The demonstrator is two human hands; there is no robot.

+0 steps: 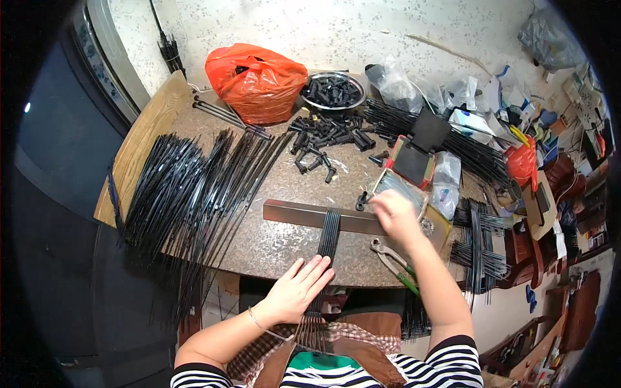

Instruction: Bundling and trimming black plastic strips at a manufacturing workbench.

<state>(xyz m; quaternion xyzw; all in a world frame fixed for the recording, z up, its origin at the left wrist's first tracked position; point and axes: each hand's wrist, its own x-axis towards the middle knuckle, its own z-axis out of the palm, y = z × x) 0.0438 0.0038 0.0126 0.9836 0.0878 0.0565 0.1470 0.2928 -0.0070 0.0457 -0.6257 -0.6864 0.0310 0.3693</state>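
Note:
My left hand (301, 290) lies flat, fingers stretched, on a row of thin black metal rods (330, 233) that look like umbrella ribs. The rods run side by side across a brown metal bar (291, 212) on the table, and their near ends reach past the table edge toward my lap. Over the right end of the bar is my right hand (396, 216), with fingers curled together beside a clear-walled tray (404, 187). Whatever its fingertips pinch is hidden. Pliers with green handles (394, 264) rest below that hand. A small black plastic part (361, 201) stands near the bar.
Many loose black rods (187, 187) cover the left side, overhanging the edge. Behind are a red plastic bag (259, 84), a steel bowl (333, 90) of black plastic parts and a pile of handles (330, 132). More rod bundles (475, 242) and plastic bags (446, 178) crowd the right.

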